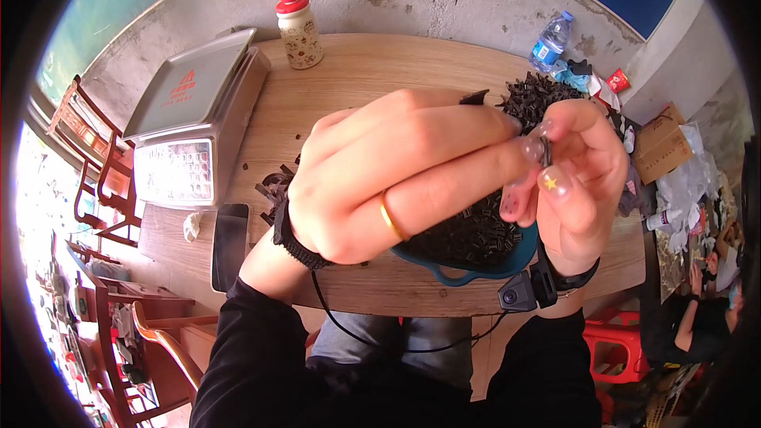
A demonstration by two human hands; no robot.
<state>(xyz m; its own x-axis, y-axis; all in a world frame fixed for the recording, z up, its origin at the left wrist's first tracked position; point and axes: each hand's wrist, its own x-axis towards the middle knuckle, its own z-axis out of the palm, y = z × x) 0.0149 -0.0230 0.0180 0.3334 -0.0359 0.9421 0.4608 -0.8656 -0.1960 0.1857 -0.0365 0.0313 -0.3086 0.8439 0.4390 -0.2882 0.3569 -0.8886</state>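
Observation:
My left hand [396, 166], with a gold ring on one finger, reaches across to my right hand [583, 178], and their fingertips meet above the table. Pinched between both sets of fingertips is a small dark piece [545, 152], mostly covered by the fingers. Another flat dark piece [476, 97] pokes out above the fingers of my left hand; what holds it is hidden. Below the hands sits a teal basin [460, 276] of small dark pieces [468, 238]. A heap of similar dark strips [539, 99] lies beyond my right hand, and more strips [273, 190] show beside my left wrist.
On the wooden table [372, 55] stand a weighing scale [198, 111], a red-capped bottle [300, 32] and a water bottle [551, 43]. A phone [230, 247] lies near the left edge. Beyond the right side are a cardboard box [662, 147], a red stool [617, 349] and another person [697, 309].

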